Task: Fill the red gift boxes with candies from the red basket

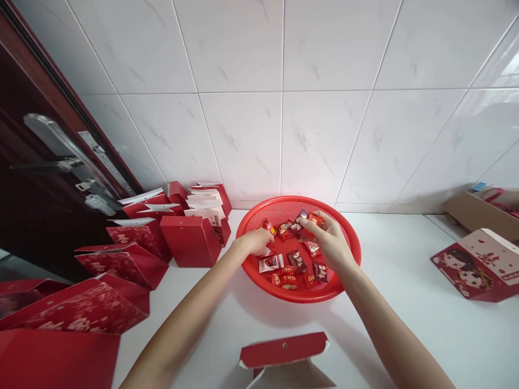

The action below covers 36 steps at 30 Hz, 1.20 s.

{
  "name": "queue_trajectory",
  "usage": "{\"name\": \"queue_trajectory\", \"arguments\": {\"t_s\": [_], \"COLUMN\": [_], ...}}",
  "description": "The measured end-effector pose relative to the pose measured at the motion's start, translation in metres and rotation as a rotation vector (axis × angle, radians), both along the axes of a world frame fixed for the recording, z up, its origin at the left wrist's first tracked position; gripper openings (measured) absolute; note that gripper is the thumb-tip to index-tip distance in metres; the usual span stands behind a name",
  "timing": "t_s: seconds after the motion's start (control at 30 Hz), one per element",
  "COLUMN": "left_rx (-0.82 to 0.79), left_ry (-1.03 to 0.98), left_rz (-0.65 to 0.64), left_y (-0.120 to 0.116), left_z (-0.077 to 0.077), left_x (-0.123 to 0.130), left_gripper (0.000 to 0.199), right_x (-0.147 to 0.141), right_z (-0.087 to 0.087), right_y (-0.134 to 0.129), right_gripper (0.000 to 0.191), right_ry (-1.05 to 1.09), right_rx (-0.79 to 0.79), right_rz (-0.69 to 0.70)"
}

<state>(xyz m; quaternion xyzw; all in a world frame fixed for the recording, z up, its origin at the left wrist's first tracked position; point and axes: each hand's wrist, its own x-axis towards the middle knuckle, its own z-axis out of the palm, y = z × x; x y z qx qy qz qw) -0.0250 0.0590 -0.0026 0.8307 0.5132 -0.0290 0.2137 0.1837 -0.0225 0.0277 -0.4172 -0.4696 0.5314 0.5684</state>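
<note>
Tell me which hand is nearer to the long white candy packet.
Left. The left hand is just beyond the candy packet; the right hand is farther off, to the packet's right, also at the red basket.

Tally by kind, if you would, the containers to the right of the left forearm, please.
Red basket: 1
Open red box in front: 1
Printed gift box at right: 1
Brown cardboard box: 1
Total: 4
</note>
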Motion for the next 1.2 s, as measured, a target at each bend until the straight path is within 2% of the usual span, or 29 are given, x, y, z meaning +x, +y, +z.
{"name": "queue_trajectory", "arguments": {"t_s": [0.23, 0.4, 0.57, 0.67, 0.77, 0.87, 0.93, 1.1, 1.2], "left_rx": [-0.074, -0.085, -0.078, -0.045, -0.016, -0.068, -0.1, -0.062, -0.003], "left_ry": [0.169, 0.126, -0.135, -0.383, -0.626, -0.972, -1.124, -1.11, -1.109], "left_rz": [-0.036, -0.021, -0.029, -0.016, 0.021, 0.103, 0.14, 0.143, 0.193], "left_y": [0.002, 0.0, -0.005, -0.012, -0.022, -0.036, -0.044, -0.053, -0.055], "left_z": [-0.01, -0.012, -0.001, 0.01, 0.018, 0.022, 0.025, 0.03, 0.029], "left_x": [0.005, 0.004, 0.006, 0.008, 0.01, 0.011, 0.012, 0.015, 0.014], "left_gripper": [0.013, 0.019, 0.027, 0.023, 0.038, 0.044, 0.042, 0.038, 0.047], "right_x": [0.0, -0.001, 0.0, 0.001, 0.001, 0.001, 0.001, 0.001, 0.001], "right_z": [-0.004, -0.004, -0.001, 0.001, 0.002, 0.0, -0.001, -0.002, -0.002], "right_y": [0.004, 0.002, 0.001, 0.001, 0.001, 0.001, 0.001, -0.001, -0.003], "right_gripper": [0.049, 0.044, 0.044, 0.042, 0.042, 0.041, 0.04, 0.04, 0.04], "right_ry": [0.021, 0.026, 0.066, 0.052, 0.068, 0.074, 0.053, 0.007, 0.003], "right_rx": [-0.032, -0.023, -0.03, -0.039, -0.056, -0.06, -0.045, -0.04, -0.052], "right_rz": [0.03, 0.007, -0.038, -0.042, -0.049, -0.055, -0.025, 0.099, 0.121]}}
